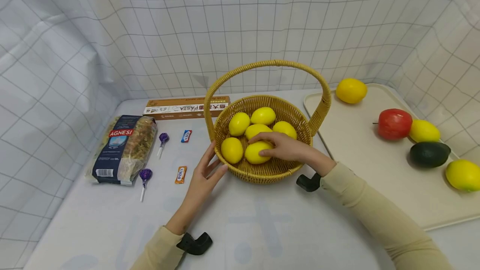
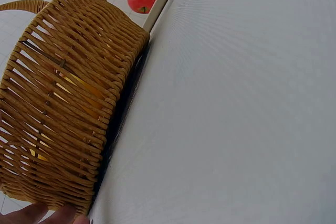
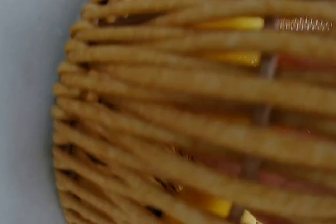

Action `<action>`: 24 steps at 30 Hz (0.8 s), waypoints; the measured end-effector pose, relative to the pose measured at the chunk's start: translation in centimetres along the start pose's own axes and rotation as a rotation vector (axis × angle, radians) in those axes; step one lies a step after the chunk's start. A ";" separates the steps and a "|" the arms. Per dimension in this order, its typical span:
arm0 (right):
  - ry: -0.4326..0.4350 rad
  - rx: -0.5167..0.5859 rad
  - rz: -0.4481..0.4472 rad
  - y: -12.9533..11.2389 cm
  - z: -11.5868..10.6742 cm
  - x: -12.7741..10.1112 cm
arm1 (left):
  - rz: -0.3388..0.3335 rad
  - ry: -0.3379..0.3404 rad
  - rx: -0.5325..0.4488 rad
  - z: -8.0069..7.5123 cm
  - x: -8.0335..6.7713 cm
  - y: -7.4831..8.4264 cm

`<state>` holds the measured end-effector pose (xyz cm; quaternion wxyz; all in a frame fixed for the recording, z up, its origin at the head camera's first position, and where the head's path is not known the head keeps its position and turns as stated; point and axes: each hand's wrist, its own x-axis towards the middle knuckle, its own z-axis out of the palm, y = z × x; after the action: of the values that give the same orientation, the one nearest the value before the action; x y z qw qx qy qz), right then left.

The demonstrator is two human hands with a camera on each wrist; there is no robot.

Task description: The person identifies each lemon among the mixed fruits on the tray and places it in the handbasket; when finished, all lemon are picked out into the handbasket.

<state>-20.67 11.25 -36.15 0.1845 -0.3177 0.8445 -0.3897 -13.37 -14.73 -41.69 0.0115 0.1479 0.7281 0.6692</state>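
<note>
A wicker basket (image 1: 258,177) with a tall arched handle stands on the table, holding several yellow lemons (image 1: 232,150). My right hand (image 1: 286,147) reaches over its right rim and grips a lemon (image 1: 255,154) at the front, thumb and fingers on either side. Against the basket's left side rests my left hand (image 1: 204,176), its fingers fairly straight and touching the rim and outer wall. The left wrist view has fingertips (image 2: 63,214) at the woven wall (image 2: 68,103). In the right wrist view the weave (image 3: 173,87) fills most of the picture and hides the hand.
A beige tray (image 1: 360,153) on the right bears lemons (image 1: 351,91), a red apple (image 1: 394,124) and a dark green avocado (image 1: 429,154). Left are a pasta bag (image 1: 123,149), two purple lollipops (image 1: 145,174), two small wrapped candies (image 1: 181,175) and a pasta box (image 1: 183,108).
</note>
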 end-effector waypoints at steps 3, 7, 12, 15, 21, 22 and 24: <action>0.066 -0.018 0.019 0.1 0.0 0.0 | 0.002 -0.001 0.003 0.0 0.0 0.0; 0.118 -0.029 0.023 0.1 -0.1 -0.2 | -0.003 0.001 -0.003 0.1 0.1 0.0; 0.169 -0.088 -0.021 0.0 -0.6 -1.4 | -0.007 0.009 -0.005 0.1 0.1 0.0; 0.175 -0.057 -0.071 -0.3 -1.5 -3.6 | -0.009 0.011 -0.004 0.1 0.1 -0.1; 0.191 0.027 -0.092 0.2 -4.6 -11.9 | -0.002 0.013 0.004 0.0 0.1 0.1; 0.215 0.030 -0.080 0.6 -5.3 -13.5 | 0.000 0.015 0.007 -0.1 0.0 0.1; 0.290 0.054 -0.068 1.8 -6.8 -16.6 | 0.001 0.020 0.009 -0.3 -0.1 0.3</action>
<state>-13.07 27.18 -32.22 0.0559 -0.2814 0.8403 -0.4600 -13.31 -14.98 -41.43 0.0031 0.1417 0.7312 0.6673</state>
